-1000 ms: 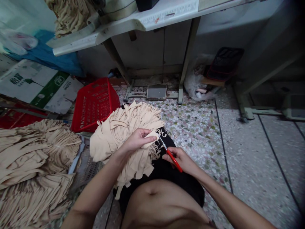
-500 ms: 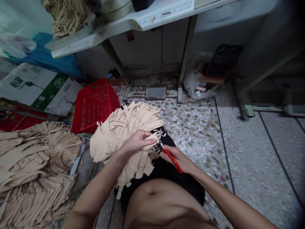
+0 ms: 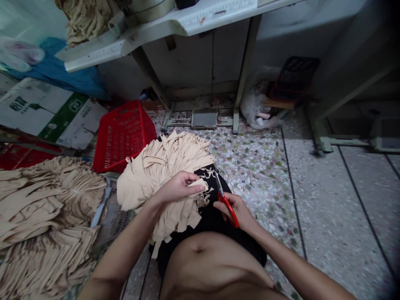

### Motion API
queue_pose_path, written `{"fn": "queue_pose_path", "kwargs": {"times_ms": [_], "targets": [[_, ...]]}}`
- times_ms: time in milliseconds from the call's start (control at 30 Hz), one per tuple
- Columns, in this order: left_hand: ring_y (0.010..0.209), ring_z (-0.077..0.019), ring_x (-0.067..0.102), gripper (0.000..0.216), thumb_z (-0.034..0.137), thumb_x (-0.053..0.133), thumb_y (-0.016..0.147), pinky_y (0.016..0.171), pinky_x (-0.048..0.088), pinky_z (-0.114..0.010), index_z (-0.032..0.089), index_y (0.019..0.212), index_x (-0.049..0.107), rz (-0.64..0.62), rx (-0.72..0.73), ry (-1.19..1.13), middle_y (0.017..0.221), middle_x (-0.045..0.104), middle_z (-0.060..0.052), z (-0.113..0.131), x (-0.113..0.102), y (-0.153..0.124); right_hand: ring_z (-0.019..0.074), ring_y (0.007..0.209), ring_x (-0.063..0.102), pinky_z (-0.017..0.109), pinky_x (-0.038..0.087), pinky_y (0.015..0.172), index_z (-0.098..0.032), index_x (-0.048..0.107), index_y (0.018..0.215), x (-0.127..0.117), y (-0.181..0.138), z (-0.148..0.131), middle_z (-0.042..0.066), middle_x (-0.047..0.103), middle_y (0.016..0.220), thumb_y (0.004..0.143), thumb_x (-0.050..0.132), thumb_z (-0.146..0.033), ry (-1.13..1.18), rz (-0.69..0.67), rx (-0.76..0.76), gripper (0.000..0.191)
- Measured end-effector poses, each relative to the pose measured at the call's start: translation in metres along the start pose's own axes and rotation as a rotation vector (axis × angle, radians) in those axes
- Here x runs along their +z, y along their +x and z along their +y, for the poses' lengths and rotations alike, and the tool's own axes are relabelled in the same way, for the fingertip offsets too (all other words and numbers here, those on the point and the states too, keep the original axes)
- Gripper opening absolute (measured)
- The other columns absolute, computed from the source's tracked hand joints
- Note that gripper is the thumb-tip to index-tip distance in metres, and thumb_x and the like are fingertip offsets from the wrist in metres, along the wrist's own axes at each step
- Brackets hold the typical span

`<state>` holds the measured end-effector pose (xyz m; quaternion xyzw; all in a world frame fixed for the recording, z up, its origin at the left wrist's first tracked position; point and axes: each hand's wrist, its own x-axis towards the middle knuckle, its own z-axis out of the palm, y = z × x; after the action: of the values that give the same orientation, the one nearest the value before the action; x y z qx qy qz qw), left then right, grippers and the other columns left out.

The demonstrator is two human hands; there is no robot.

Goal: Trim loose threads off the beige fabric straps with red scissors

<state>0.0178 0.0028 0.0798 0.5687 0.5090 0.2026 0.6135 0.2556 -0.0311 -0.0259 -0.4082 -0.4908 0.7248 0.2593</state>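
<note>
Between the thumb and fingers of my left hand [image 3: 181, 186] is the end of a beige fabric strip [image 3: 199, 183]. My right hand [image 3: 236, 207] grips a pair of red-handled scissors [image 3: 229, 208], whose blades point up and away from me, just right of the strip and apart from it. A large bundle of beige fabric pieces [image 3: 170, 156] lies across my lap, under and beyond my left hand. Small curled fabric trimmings [image 3: 204, 199] are scattered on the black cloth [image 3: 208, 221] over my legs, close to the strip's end.
A red plastic basket [image 3: 120, 135] stands tilted beyond the bundle. More stacked beige pieces [image 3: 40, 200] lie at the left. Ahead is a white-edged work table [image 3: 212, 23] with a foot pedal [image 3: 204, 118] beneath. A clear plastic bag [image 3: 254, 110] and a printed carton [image 3: 46, 110] are farther off.
My right hand has drawn the scissors slightly right, off the fabric strip, and their blades now point more upward. The left hand still pinches the strip in nearly the same place.
</note>
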Motion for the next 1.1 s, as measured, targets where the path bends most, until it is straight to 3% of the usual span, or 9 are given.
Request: {"fn": "queue_pose_path", "kwargs": {"times_ms": [67, 167, 233, 300, 433, 533, 667, 900, 1100], "targets": [[0.074, -0.0142, 0.061, 0.03, 0.042, 0.072, 0.09, 0.064, 0.045, -0.023, 0.013, 0.094, 0.078, -0.135, 0.013, 0.063, 0.086, 0.071, -0.007, 0.004, -0.002, -0.012, 0.0119, 0.042, 0.048, 0.024, 0.034, 0.044, -0.022, 0.051, 0.067, -0.002, -0.001, 0.001, -0.004, 0.053, 0.05, 0.087, 0.068, -0.068, 0.044, 0.022, 0.011, 0.054], [0.065, -0.0136, 0.061, 0.033, 0.04, 0.079, 0.084, 0.056, 0.046, -0.022, 0.018, 0.107, 0.079, -0.498, -0.079, 0.077, 0.081, 0.073, -0.007, 0.008, -0.009, -0.032, 0.0134, 0.047, 0.051, 0.026, 0.038, 0.048, -0.021, 0.052, 0.067, -0.008, 0.0, -0.004, -0.001, 0.056, 0.054, 0.093, 0.055, -0.072, 0.064, 0.015, -0.017, 0.058], [0.058, -0.0132, 0.061, 0.039, 0.041, 0.082, 0.081, 0.052, 0.045, -0.022, 0.019, 0.113, 0.077, -0.575, -0.169, 0.029, 0.072, 0.07, -0.004, 0.009, -0.015, -0.039, 0.0139, 0.051, 0.051, 0.027, 0.039, 0.05, -0.021, 0.057, 0.073, -0.013, 0.004, -0.011, 0.001, 0.06, 0.062, 0.096, 0.05, -0.073, 0.049, -0.02, -0.039, 0.057], [0.056, -0.0136, 0.062, 0.038, 0.043, 0.078, 0.085, 0.053, 0.047, -0.022, 0.018, 0.113, 0.075, -0.366, -0.186, 0.014, 0.069, 0.069, -0.003, 0.009, -0.023, -0.039, 0.0149, 0.056, 0.052, 0.028, 0.039, 0.053, -0.02, 0.06, 0.08, -0.015, 0.009, -0.018, 0.001, 0.062, 0.068, 0.096, 0.049, -0.074, 0.043, -0.049, -0.058, 0.057], [0.062, -0.0136, 0.059, 0.029, 0.041, 0.069, 0.091, 0.058, 0.044, -0.023, 0.014, 0.103, 0.073, 0.324, -0.025, 0.195, 0.074, 0.066, -0.003, -0.002, -0.037, -0.015, 0.0168, 0.06, 0.055, 0.029, 0.044, 0.06, -0.021, 0.058, 0.078, -0.011, 0.019, -0.022, 0.0, 0.058, 0.065, 0.095, 0.053, -0.072, 0.064, -0.074, -0.067, 0.055], [0.068, -0.0168, 0.057, 0.023, 0.033, 0.068, 0.088, 0.063, 0.041, -0.027, 0.015, 0.102, 0.074, 0.525, 0.03, 0.51, 0.076, 0.065, -0.003, -0.016, -0.041, 0.007, 0.0168, 0.06, 0.056, 0.029, 0.044, 0.061, -0.02, 0.057, 0.075, -0.006, 0.024, -0.02, -0.001, 0.058, 0.064, 0.096, 0.054, -0.069, 0.032, -0.092, -0.066, 0.053], [0.067, -0.0169, 0.056, 0.012, 0.027, 0.068, 0.084, 0.063, 0.038, -0.027, 0.017, 0.09, 0.071, 0.552, -0.021, 0.65, 0.073, 0.064, -0.002, -0.033, -0.042, 0.025, 0.0165, 0.062, 0.055, 0.029, 0.044, 0.061, -0.02, 0.056, 0.072, -0.002, 0.022, -0.016, 0.0, 0.058, 0.064, 0.099, 0.053, -0.066, -0.026, -0.124, -0.087, 0.053], [0.073, -0.012, 0.058, 0.028, 0.031, 0.08, 0.074, 0.068, 0.045, -0.023, 0.014, 0.09, 0.064, 0.454, 0.049, 0.019, 0.085, 0.064, -0.002, -0.03, -0.057, 0.016, 0.0162, 0.062, 0.055, 0.029, 0.043, 0.061, -0.02, 0.055, 0.073, -0.007, 0.018, -0.019, 0.001, 0.057, 0.065, 0.101, 0.05, -0.065, -0.047, -0.134, -0.086, 0.053], [0.074, -0.0107, 0.06, 0.044, 0.036, 0.09, 0.07, 0.072, 0.046, -0.023, 0.011, 0.095, 0.065, 0.266, -0.021, -0.231, 0.084, 0.065, -0.002, -0.022, -0.044, 0.005, 0.0148, 0.062, 0.05, 0.027, 0.043, 0.059, -0.02, 0.052, 0.077, -0.005, 0.011, -0.03, -0.001, 0.053, 0.069, 0.097, 0.051, -0.07, -0.102, -0.315, -0.05, 0.054]]}}
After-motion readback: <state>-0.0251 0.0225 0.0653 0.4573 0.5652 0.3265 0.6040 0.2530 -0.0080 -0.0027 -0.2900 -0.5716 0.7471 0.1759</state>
